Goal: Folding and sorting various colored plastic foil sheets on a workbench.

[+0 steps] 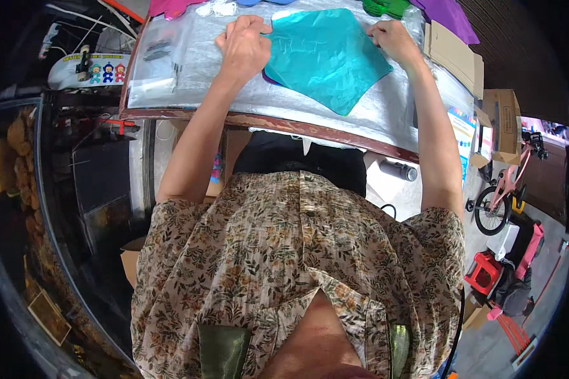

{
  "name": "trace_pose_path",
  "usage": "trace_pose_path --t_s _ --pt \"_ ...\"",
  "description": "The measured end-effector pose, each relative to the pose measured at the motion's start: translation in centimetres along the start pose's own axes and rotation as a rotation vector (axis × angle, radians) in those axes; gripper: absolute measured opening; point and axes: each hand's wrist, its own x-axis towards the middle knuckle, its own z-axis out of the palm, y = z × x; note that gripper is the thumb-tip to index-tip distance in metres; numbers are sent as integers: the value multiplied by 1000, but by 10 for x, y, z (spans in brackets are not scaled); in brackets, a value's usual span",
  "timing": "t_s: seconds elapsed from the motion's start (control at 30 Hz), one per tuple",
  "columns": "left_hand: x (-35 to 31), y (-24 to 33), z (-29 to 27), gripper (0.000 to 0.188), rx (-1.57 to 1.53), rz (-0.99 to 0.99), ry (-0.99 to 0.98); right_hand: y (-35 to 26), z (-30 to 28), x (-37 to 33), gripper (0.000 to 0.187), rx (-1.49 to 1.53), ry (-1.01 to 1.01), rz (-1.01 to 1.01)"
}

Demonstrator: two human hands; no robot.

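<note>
From up here I see both forearms stretched forward over the table (171, 115). My left hand (243, 45) lies knuckles up, fingers curled and pressing down on the left corner of the teal tissue paper sheet (325, 60). My right hand (392, 39) is curled too, fingertips pinching the sheet's right corner; the grip itself is partly hidden behind the knuckles. The sheet lies flat as a tilted square on a clear plastic table cover (385, 104), with a sliver of purple paper (270, 79) peeking out beneath its left edge.

At the left end of the table lies a clear zip bag (155, 69) holding small dark items. Beyond the right hand are flat brown cardboard pieces (452, 54) and a purple sheet (449, 16). A brown cardboard box (502, 123) stands off the right edge, with a bright printed card (463, 129) just beside it. Below the table, at left, lies a white board with coloured cartoon figures (91, 69).
</note>
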Motion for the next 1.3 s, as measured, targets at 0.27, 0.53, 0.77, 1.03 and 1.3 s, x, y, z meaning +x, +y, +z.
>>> trace_pose_path --t_s 0.27,0.53,0.77,1.03,1.3 --pt "-26 2 -51 18 -323 -51 -114 -1 -3 -12 24 -172 72 -86" --pt "-48 30 -65 13 -418 161 -105 -31 -7 -57 22 -272 195 -210" --pt "-29 23 -64 12 -251 415 -298 -32 13 -94 21 -273 -17 -606" --pt "-18 28 -66 11 -79 619 -473 -20 20 -108 29 -140 -21 -535" --pt "-18 54 -48 8 323 709 -520 -18 15 -120 43 -215 -58 -519"
